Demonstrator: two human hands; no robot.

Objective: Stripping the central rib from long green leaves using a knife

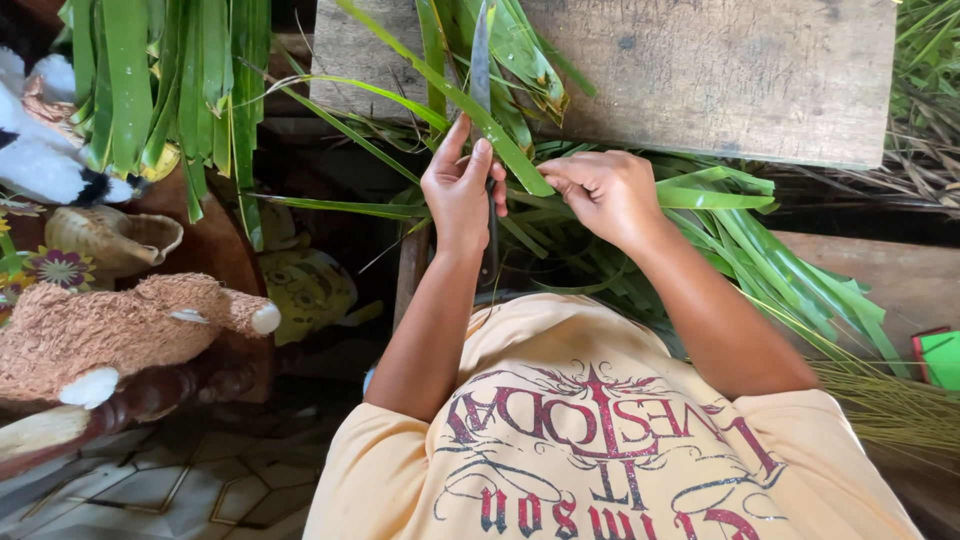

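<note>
The palm leaf strip (480,115) is pinched by the right hand (605,195); the left hand (460,190) grips a long knife (481,60), mid-stripping. Next needs a steady pull along the blade.

Green leaf strips (760,250) on wooden bench (720,70)

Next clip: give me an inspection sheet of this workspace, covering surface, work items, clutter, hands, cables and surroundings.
Surface: weathered wooden board ahead of the person.
Work items: knife, blade pointing away; green leaf strip crossing the blade; pile of long leaves beneath.
Clutter: brown plush toy, woven basket, bundle of hanging leaves.
Hands: left hand grips the knife handle; right hand pinches the leaf strip.
Cables: nothing seen.
Surroundings: patterned tile floor, dry stalks at right, green and red object at the edge.
</note>
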